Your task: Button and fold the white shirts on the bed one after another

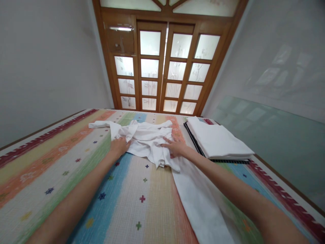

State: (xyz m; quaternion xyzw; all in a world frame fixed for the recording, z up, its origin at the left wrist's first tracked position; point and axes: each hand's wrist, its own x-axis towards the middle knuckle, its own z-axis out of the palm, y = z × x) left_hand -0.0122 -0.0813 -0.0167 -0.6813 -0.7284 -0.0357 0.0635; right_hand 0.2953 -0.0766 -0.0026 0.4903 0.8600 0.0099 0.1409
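Note:
A crumpled white garment (142,137) lies on a bed covered with a multicoloured striped blanket (76,169). My left hand (118,146) grips the garment's left edge with curled fingers. On the garment's right part rests my right hand (175,147), fingers stretched flat and apart. One sleeve trails off to the left. A long white strip of the cloth (200,203) runs from under my right hand toward me.
A stack of folded white cloth (218,140) sits on a dark-edged piece at the right of the bed. Beyond the bed stands a wooden door with frosted glass panes (165,67). Plain walls flank both sides.

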